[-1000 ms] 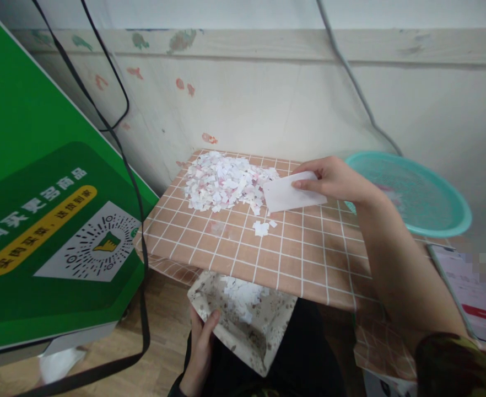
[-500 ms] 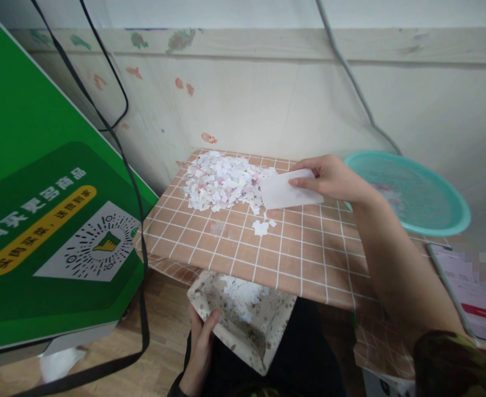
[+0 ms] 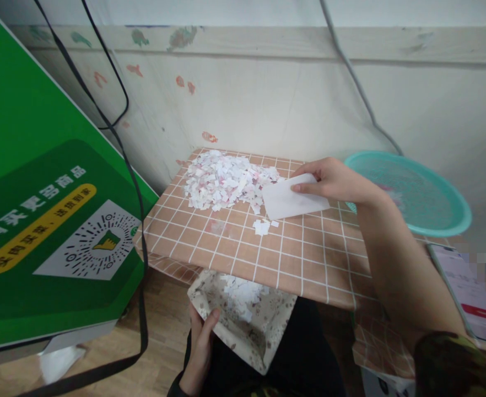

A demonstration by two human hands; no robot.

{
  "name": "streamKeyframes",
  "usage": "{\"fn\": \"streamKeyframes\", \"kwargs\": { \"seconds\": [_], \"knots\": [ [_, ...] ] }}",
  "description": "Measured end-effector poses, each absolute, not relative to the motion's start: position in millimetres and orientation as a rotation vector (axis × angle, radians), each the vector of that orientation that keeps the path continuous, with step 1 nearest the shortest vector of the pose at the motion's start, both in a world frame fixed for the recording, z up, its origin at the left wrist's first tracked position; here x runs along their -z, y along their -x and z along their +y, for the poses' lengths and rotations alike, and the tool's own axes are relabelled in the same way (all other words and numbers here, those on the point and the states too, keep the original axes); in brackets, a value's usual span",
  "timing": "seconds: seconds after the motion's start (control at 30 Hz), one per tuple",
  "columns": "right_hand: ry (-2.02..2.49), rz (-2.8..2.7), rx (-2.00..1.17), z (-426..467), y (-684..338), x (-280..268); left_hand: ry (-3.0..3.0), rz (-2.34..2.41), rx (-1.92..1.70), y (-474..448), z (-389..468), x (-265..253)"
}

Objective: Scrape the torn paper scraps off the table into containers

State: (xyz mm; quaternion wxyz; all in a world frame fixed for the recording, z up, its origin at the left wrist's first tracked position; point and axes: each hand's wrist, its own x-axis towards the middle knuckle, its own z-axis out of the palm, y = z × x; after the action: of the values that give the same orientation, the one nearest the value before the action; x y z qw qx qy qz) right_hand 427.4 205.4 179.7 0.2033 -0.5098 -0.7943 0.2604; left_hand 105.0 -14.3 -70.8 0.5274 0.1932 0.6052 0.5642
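My right hand (image 3: 329, 179) pinches a blank white card (image 3: 290, 198) and holds it low over the table, beside a heap of paper scraps (image 3: 226, 179). A few loose scraps (image 3: 263, 226) lie just in front of the card. Below the table's front edge, my left hand (image 3: 201, 336) grips the left rim of a speckled beige tray (image 3: 243, 336), thumb inside and the other fingers mostly hidden behind it. White scraps lie in the tray, which is tilted and partly under the edge.
A brown checked cloth covers the table (image 3: 309, 259). At its right stand a turquoise mesh basket (image 3: 445, 207) with some scraps and a phone (image 3: 470, 292). On the left, a green sign (image 3: 61, 231) leans in, with a black strap (image 3: 144, 298) hanging before it. A wall rises behind.
The card in my right hand has shifted slightly toward me and to the right, its lower edge now nearer the loose scraps. My left hand and the tray stay put.
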Motion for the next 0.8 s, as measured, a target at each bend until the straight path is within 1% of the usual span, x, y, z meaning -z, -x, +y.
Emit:
{"fn": "streamKeyframes", "kwargs": {
  "seconds": [0.17, 0.33, 0.53, 0.7, 0.8],
  "knots": [
    [1.415, -2.220, -0.713, 206, -426, -177, -0.460, 1.447, -1.340, -105, -16, 69],
    [1.383, -2.245, -0.819, 205, -425, -177, -0.491, 1.433, -1.346, -105, -15, 67],
    [1.391, -2.219, -0.787, 207, -422, -174, -0.469, 1.413, -1.358, -104, -14, 71],
    [1.341, -2.248, -0.866, 206, -417, -174, -0.465, 1.426, -1.368, -105, -14, 73],
    [1.402, -2.164, -0.805, 204, -417, -175, -0.468, 1.409, -1.387, -105, -14, 74]
  ]
}}
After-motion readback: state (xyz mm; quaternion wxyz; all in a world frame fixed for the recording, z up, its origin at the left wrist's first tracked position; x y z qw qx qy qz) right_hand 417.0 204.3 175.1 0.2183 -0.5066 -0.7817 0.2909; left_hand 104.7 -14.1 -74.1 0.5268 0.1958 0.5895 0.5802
